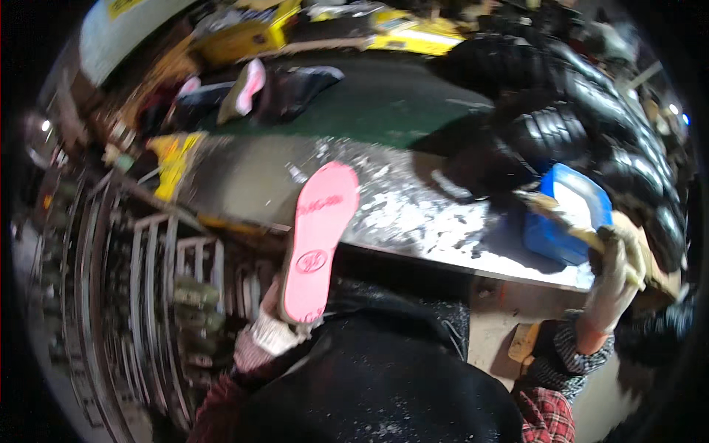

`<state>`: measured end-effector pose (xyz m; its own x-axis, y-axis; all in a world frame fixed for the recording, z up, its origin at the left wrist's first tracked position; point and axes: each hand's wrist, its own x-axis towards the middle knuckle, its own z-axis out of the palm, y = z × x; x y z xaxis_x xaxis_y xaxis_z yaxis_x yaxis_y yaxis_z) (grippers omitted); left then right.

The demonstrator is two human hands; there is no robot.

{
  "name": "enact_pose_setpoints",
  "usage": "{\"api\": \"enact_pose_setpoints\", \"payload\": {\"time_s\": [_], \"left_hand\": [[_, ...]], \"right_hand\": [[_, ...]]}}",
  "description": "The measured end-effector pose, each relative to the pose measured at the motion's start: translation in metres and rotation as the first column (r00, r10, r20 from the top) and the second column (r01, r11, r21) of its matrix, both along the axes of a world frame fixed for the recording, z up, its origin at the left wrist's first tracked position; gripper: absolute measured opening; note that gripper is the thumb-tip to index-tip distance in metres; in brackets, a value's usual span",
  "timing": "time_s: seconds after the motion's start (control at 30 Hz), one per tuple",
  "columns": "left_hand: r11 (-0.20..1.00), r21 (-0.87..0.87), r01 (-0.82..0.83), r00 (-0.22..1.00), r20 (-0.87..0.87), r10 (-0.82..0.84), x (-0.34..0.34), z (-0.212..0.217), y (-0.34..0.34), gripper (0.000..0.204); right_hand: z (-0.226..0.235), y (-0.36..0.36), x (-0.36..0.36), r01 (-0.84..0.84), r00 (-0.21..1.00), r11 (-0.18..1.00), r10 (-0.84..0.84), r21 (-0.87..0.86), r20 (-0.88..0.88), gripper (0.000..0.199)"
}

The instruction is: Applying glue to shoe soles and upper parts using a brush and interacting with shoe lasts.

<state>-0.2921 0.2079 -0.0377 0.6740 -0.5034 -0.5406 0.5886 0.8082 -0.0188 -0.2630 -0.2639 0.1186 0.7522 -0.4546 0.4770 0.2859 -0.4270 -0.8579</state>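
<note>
My left hand (275,331), in a pale glove, is closed around the heel end of a pink shoe sole (322,240). The sole is tilted upright, its pink face with dark printed marks toward me, and a brownish edge shows along its left side. My right hand (622,266), also in a pale glove, grips a brush (565,220) with a tan handle. The brush lies across the top of a blue tub (565,247) that has white stuff inside. Motion blurs the brush's far end, and I cannot tell whether it touches the tub.
White splashes cover the grey bench (413,218) in front of me. Behind it runs a dark green belt (384,103) with an olive, pink-faced shoe piece (244,92). Shiny black ribbed footwear (546,133) is piled at right. Metal racks (148,288) stand at left; yellow boxes (244,37) line the back.
</note>
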Motion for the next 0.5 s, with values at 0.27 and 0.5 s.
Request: {"api": "enact_pose_setpoints", "payload": {"time_s": [0.27, 0.5], "left_hand": [[0.94, -0.293, -0.175, 0.977, 0.067, 0.202, 0.019, -0.042, -0.005, 0.056], [0.854, -0.399, -0.335, 0.93, 0.007, 0.368, 0.033, -0.064, -0.019, 0.049]], "right_hand": [[-0.076, 0.214, 0.137, -0.614, 0.778, 0.785, 0.619, 0.083, -0.108, 0.018], [-0.062, 0.187, 0.077, -0.761, 0.595, 0.638, 0.758, 0.117, -0.267, 0.017]]}}
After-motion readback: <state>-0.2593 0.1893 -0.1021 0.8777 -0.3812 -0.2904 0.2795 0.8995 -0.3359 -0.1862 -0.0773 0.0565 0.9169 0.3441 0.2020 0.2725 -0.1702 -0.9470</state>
